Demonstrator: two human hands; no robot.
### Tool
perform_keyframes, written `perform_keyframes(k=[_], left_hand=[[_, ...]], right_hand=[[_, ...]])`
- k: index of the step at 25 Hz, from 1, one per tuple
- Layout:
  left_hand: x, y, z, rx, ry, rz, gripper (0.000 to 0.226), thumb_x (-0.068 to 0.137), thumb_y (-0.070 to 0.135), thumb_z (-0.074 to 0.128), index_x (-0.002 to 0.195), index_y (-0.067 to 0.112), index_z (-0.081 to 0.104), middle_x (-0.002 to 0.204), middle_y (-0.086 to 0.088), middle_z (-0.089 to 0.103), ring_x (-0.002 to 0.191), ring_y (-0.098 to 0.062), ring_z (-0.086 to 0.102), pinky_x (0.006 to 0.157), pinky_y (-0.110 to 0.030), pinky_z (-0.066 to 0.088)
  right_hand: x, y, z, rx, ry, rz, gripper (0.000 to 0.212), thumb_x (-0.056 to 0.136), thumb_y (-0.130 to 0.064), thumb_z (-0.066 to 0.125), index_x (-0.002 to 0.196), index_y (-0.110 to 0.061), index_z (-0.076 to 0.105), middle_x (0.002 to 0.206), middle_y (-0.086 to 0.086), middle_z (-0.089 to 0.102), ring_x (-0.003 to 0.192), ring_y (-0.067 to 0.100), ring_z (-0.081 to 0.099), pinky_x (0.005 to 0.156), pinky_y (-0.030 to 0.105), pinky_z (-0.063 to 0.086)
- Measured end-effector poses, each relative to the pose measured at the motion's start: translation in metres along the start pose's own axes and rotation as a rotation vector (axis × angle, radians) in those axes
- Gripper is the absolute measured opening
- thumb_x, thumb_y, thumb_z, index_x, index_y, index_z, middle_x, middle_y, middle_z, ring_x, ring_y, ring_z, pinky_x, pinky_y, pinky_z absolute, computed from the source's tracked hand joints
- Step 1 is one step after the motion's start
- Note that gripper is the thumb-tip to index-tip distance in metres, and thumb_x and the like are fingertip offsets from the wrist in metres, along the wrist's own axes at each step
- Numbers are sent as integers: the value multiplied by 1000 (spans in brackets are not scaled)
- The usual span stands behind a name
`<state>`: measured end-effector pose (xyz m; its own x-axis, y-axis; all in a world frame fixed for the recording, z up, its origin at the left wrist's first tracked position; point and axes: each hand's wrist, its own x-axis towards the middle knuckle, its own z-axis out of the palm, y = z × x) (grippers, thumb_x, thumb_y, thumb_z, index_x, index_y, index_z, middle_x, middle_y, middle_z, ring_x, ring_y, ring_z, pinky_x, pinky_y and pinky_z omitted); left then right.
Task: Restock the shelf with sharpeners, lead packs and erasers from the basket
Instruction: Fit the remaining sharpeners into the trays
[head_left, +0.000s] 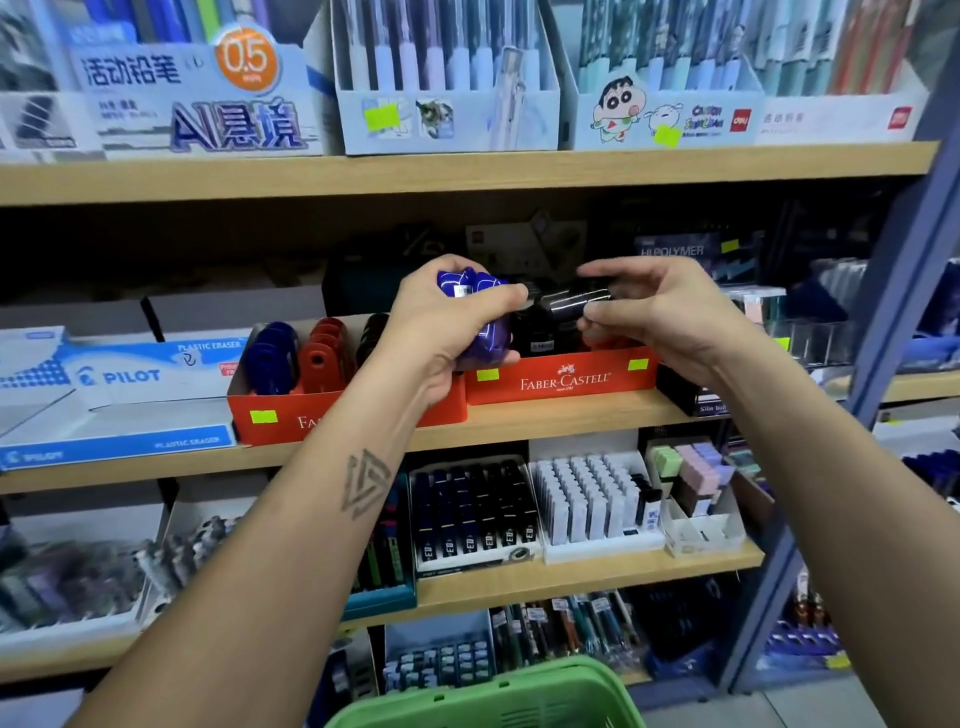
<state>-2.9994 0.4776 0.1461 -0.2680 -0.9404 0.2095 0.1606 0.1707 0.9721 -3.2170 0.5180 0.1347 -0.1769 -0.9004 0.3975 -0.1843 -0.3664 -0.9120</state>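
Green basket sits low, well below the red Faber-Castell tray. Just above that tray, the right hand pinches a black sharpener, long axis level and pointing left, nearer the tray's slots. The left hand clutches blue sharpeners beside it.

Wooden shelf carries red Faber-Castell trays; Pilot eraser box alongside.

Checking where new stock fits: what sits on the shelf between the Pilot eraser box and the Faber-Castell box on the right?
In the head view, another red Faber-Castell tray sits between the Pilot eraser box and the right Faber-Castell box, holding blue, red and black sharpeners.
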Motion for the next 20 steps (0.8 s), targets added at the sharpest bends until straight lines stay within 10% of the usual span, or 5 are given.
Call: perform_keyframes(k=[9,20], left_hand=[[14,-12,14,-23,9,19,41,72,12,88,104,11,64,111,-17,65,91,-36,70,57,-39,59],[26,-15,4,-60,23,10,42,72,11,88,105,12,61,117,-19,63,89,-38,70,57,-40,59]], right_hand=[[23,-6,-3,-692,190,-78,31,89,-45,70,92,-14,69,70,7,72,56,15,71,61,25,51],[35,5,-1,-955,56,-80,32,90,-12,71,117,-28,68,113,0,68,104,19,63,90,31,52]])
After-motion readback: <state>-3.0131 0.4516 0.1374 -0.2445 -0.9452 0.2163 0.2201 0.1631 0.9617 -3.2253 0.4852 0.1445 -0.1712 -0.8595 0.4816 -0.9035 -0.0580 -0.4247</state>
